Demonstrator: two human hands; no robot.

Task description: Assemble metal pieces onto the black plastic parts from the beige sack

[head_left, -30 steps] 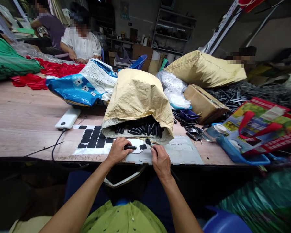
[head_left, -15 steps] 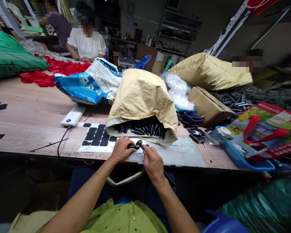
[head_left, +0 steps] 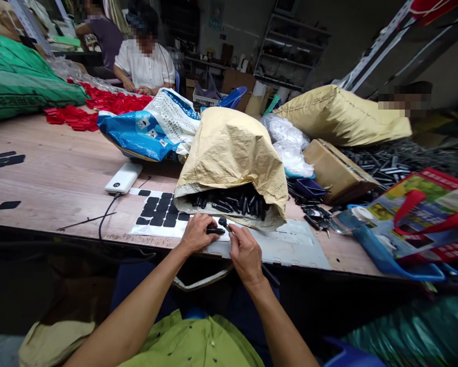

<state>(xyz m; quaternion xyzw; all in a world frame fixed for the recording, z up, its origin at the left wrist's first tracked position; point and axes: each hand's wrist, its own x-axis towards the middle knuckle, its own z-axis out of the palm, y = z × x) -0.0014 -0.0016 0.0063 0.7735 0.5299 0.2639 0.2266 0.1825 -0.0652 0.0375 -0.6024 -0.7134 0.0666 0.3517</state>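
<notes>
Black part (head_left: 215, 231) seemingly near table (head_left: 53, 173) edge

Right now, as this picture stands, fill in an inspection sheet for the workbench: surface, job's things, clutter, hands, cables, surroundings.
Surface: wooden table, with a grey mat at its near edge.
Job's things: small black part; round-headed tool; sheet of black pads; paper sack lying open, with black parts in its mouth.
Clutter: blue-and-white bag, cardboard box, red pieces, green sack.
Hands: left hand pinches the small black part; right hand holds the round-headed tool beside it.
Cables: black cable runs from a white power bank over the table edge.
Surroundings: a person in white at the far end; shelving behind.
</notes>
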